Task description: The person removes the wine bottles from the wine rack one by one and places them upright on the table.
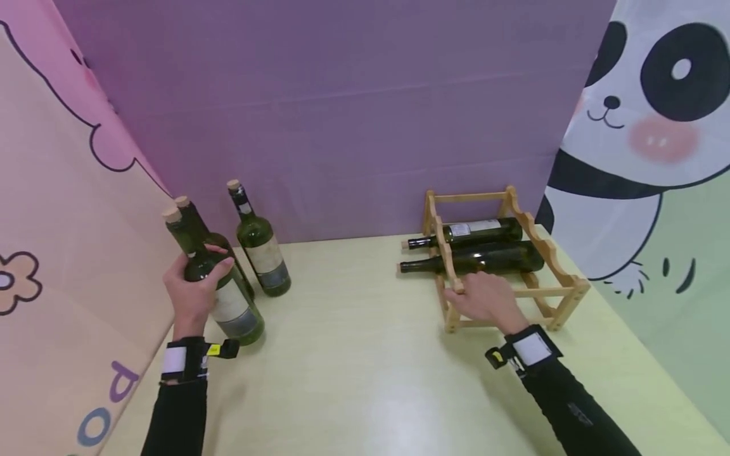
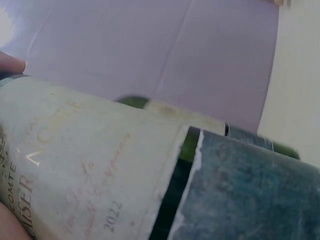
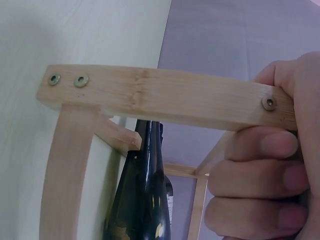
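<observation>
Btl [image 2: 100, 160] w/ "2022" (L-wrist cam only) gripped by L hand [image 1: 191, 290], rack [image 3: 165, 95] by R hand [image 1: 489, 299].

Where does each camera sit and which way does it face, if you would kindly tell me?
Head: worn on the head, facing forward and down over the table; the left hand, the right hand and both dark sleeves show.
Left wrist: worn there, facing the label of the bottle the left hand holds; only bits of fingers show, at the left edge.
Right wrist: worn there, facing the wooden rack and a bottle lying in it; curled fingers show at right.
Shared: head and right wrist both show the rack.
</observation>
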Available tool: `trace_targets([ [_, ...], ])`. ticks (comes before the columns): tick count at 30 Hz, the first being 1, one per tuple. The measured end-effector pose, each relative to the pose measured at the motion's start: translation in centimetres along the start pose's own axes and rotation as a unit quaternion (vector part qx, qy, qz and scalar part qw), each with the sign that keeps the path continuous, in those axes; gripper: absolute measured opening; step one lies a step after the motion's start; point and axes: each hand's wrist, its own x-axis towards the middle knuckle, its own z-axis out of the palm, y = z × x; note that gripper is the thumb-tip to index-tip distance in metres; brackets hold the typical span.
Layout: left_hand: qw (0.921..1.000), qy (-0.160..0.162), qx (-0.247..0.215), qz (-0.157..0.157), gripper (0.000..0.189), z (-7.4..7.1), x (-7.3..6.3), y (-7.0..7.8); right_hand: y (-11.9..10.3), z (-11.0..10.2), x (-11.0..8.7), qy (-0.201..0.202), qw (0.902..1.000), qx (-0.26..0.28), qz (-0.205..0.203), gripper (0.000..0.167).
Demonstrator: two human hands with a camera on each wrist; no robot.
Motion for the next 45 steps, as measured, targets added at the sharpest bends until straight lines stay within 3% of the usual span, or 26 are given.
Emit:
trace_targets([
  [7, 0.9992, 0.033, 0.018, 0.008, 0.033, -1.3, 0.7, -1.9, 0.1, 0.2, -0.2, 0.022, 0.9997, -0.008, 0.004, 0.055],
  [14, 0.9980, 0.051, 0.037, -0.002, 0.033, -1.9, 0.3, -3.1, 0.0, 0.6, -0.1, 0.033, 0.9993, -0.015, 0.009, 0.057],
  [27, 0.9931, 0.038, 0.111, 0.000, 0.035, -2.6, 0.0, -3.7, -0.2, 1.0, -0.2, 0.062, 0.9978, -0.023, -0.001, 0.059],
  [31, 0.9943, 0.034, 0.100, 0.009, 0.035, -2.8, 0.0, -3.8, -0.2, 1.1, -0.2, 0.071, 0.9972, -0.025, -0.004, 0.059],
  [38, 0.9966, 0.028, 0.077, -0.003, 0.045, -3.5, -0.2, -3.8, -0.3, 1.2, -0.2, 0.078, 0.9964, -0.031, -0.008, 0.058],
  [41, 0.9958, 0.028, 0.086, 0.015, 0.055, -3.9, -0.5, -3.6, -0.3, 1.3, -0.2, 0.085, 0.9957, -0.037, -0.009, 0.058],
  [45, 0.9971, 0.009, 0.005, 0.075, 0.082, -4.0, -0.7, -3.4, -0.1, 1.3, -0.2, 0.097, 0.9944, -0.040, -0.012, 0.058],
])
